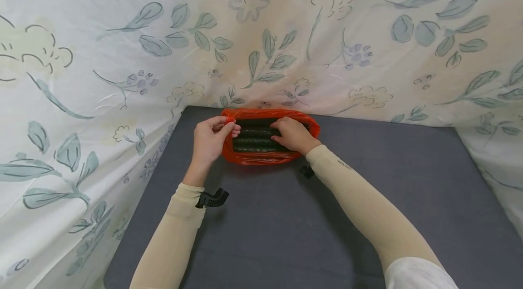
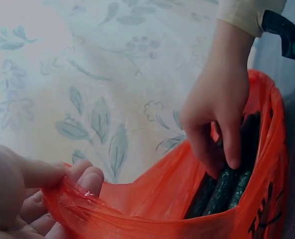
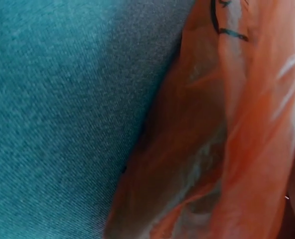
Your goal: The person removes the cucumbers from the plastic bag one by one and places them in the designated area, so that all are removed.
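A red plastic bag (image 1: 261, 158) lies on the table with its mouth spread wide. Several dark green cucumbers (image 1: 257, 142) lie side by side inside it. My left hand (image 1: 208, 139) pinches the bag's left rim between thumb and fingers; the left wrist view shows the red film (image 2: 82, 204) drawn up in that grip. My right hand (image 1: 296, 134) reaches into the bag, its thumb and fingers bent down around one cucumber (image 2: 221, 191). The right wrist view is mostly filled by the bag's crumpled side (image 3: 257, 129), with the hand itself largely hidden.
A dark grey table (image 1: 261, 225) lies under the bag. Floral cloth (image 1: 261, 43) hangs behind the table's back edge and along its left side. Dark wrist-worn devices (image 1: 213, 199) sit on both sleeves. Black print marks the bag's outside.
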The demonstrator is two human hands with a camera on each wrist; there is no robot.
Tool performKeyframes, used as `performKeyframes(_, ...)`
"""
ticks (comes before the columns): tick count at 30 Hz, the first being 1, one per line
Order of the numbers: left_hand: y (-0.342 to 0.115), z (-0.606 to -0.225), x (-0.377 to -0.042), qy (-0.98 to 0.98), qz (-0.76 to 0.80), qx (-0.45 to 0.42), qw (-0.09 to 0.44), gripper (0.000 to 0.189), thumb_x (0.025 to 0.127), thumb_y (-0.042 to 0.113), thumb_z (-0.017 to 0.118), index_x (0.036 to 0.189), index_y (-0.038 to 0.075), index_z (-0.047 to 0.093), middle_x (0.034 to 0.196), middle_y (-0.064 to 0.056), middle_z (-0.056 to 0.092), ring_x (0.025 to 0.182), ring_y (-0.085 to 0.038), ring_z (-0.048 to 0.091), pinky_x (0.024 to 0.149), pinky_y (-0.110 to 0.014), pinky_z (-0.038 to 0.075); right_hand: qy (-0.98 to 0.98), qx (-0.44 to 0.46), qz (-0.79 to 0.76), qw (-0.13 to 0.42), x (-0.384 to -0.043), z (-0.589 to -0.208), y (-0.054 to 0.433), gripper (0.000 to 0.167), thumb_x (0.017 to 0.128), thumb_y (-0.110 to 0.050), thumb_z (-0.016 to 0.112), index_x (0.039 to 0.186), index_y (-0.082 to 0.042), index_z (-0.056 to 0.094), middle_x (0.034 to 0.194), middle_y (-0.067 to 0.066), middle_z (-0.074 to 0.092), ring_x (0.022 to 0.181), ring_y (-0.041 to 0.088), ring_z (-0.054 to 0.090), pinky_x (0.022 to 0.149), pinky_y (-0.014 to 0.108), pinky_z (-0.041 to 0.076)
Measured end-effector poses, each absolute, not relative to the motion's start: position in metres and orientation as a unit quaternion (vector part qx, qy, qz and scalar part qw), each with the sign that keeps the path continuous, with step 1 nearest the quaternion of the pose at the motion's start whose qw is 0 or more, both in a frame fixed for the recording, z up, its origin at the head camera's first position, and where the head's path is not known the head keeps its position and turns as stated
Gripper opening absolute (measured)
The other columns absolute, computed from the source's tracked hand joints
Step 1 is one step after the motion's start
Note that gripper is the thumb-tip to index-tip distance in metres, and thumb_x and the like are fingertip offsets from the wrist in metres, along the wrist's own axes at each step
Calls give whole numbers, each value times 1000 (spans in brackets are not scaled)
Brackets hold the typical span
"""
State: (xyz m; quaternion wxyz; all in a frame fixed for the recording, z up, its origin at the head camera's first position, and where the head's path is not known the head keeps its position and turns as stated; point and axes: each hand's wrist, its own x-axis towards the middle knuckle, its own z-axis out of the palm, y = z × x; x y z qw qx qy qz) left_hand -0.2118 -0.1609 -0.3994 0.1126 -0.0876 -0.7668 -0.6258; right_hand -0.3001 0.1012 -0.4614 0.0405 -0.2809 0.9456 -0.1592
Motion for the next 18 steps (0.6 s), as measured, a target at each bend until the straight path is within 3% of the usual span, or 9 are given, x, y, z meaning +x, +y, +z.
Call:
performKeyframes(12, -166, -398, -208, -768, -624, -92, 107, 25, 104, 3, 73, 124, -12, 74, 102, -22, 80, 85, -32, 80, 81, -30, 66, 957, -268, -108, -7, -295, -470, 90, 35, 101, -25, 81, 131, -8, 78, 121, 10, 72, 114, 31, 67, 96, 55, 62)
performKeyframes(18, -167, -399, -209, -768, -625, -91, 107, 25, 104, 3, 74, 124, -12, 74, 101, -22, 80, 83, -26, 81, 81, -30, 66, 958, -267, -107, -18, -295, -471, 89, 34, 100, -23, 82, 131, -8, 79, 119, 10, 72, 112, 31, 67, 94, 55, 63)
